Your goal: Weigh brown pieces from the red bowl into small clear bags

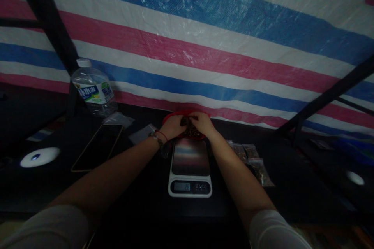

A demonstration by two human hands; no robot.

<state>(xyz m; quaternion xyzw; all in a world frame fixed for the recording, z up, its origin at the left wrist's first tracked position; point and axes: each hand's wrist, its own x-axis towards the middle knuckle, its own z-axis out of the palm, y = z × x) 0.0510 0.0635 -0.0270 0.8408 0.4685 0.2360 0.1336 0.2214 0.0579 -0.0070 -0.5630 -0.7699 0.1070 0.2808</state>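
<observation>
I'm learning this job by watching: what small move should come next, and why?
Perhaps lift some brown pieces from the red container to the scale: the left hand and right hand are both at the pieces, the scale stands just in front, and small filled bags lie to its right.

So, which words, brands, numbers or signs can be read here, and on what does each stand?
"28" on the display of the scale; any decimal point too small to tell.
Marks beside it: too small to read.
Label on the bottle: blurred, not readable.
</observation>
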